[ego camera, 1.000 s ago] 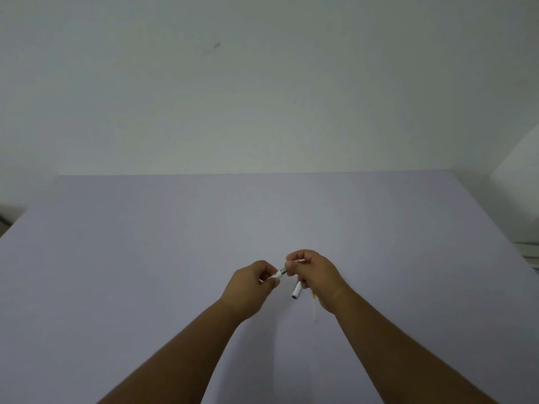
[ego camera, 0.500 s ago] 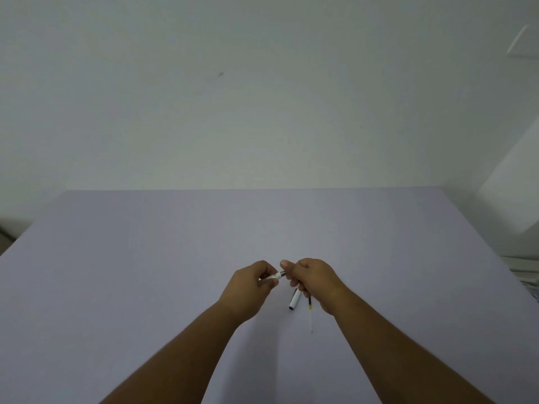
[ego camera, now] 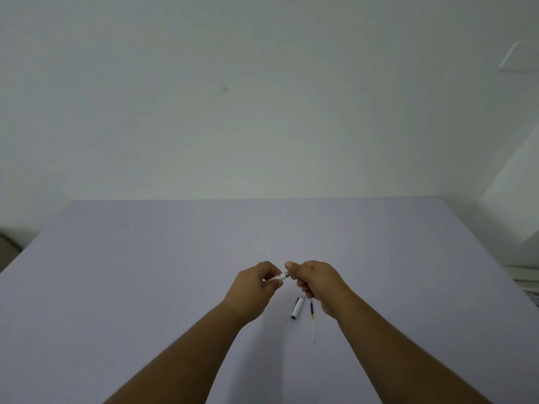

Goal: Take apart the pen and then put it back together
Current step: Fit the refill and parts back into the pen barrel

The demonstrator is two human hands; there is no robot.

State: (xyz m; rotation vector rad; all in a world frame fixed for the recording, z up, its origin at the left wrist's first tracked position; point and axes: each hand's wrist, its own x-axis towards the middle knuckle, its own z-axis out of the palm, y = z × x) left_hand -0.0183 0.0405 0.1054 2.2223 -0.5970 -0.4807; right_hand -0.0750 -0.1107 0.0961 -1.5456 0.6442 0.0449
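My left hand (ego camera: 255, 282) pinches the white pen barrel (ego camera: 278, 277), which points right toward my right hand (ego camera: 316, 282). My right hand's thumb and fingers close on the small dark tip piece (ego camera: 288, 274) at the barrel's end. The two hands almost touch above the table. On the table below my right hand lies the white pen cap (ego camera: 297, 308) with its dark clip. Beside it to the right lies the thin ink refill (ego camera: 312, 317), dark at the top, with a yellow band and a clear lower part.
A pale lilac table (ego camera: 145, 287) fills the lower view and ends at a plain white wall (ego camera: 262, 112). A white cabinet side (ego camera: 516, 199) stands at the right edge, and a dark object (ego camera: 7, 246) shows at the far left.
The cap and the refill, seen under my right hand before, now lie plainly on the table. Both hands stay together on the barrel, and the camera has tilted up slightly.
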